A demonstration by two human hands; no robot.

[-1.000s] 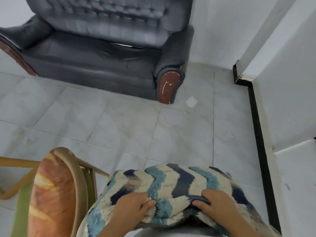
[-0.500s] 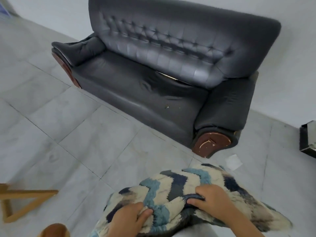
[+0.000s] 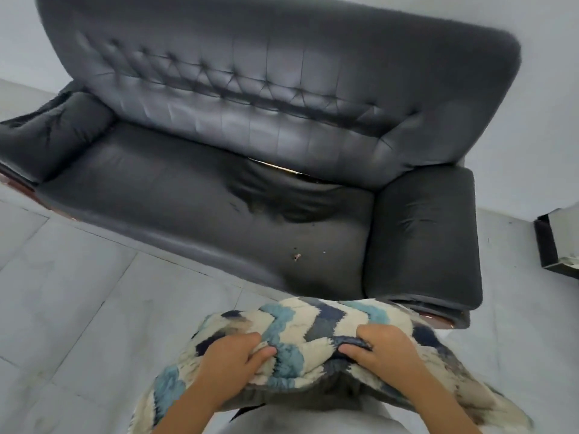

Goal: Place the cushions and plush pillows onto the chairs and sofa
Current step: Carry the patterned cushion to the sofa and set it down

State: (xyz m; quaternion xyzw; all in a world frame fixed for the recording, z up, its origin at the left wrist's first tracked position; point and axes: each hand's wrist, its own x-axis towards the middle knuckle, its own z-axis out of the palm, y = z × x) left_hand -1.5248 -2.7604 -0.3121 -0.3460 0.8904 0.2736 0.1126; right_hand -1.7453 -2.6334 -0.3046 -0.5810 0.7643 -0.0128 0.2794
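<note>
Both hands gripped the cushion (image 3: 313, 349) by its near edge, left hand (image 3: 230, 363) and right hand (image 3: 383, 349) bunching the fabric; it hung just before the sofa (image 3: 194, 195), seat bare; carrying step, seemingly; next, a forward lay-down onto the seat.

Pale grey tiled floor (image 3: 78, 302), plain whitish wall (image 3: 545, 114) at the far side, and some dark-edged box thing (image 3: 554, 245) sitting off at the right edge.
</note>
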